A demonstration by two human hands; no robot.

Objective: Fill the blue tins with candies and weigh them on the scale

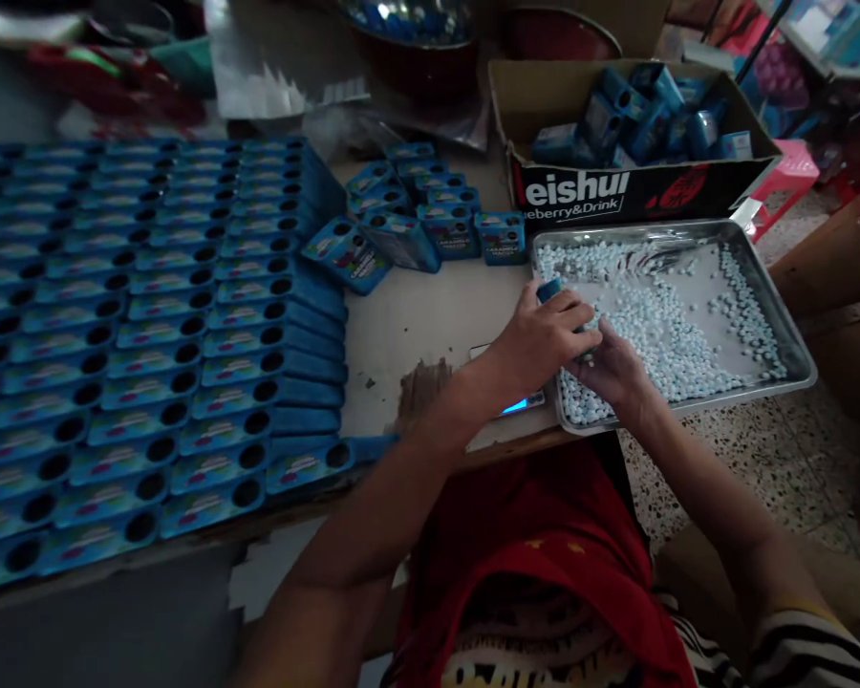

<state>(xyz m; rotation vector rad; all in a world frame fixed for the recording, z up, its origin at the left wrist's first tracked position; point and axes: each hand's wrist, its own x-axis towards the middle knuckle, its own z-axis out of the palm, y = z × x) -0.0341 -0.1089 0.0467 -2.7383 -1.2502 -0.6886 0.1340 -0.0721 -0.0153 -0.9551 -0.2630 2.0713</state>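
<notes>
The left hand [545, 339] was clamped on a blue tin [548, 289], held low over the tray [774, 296] so pellets [659, 325] could go straight in. The right hand [612, 368] lay cupped among the pellets beside it; its grip could not be told. Open tins [150, 334] sat in rows across the tabletop [416, 325].

Left hand [545, 334] gripping blue box [548, 289], right hand [612, 368] among pale candies [659, 315], metal tray [781, 315]
</notes>
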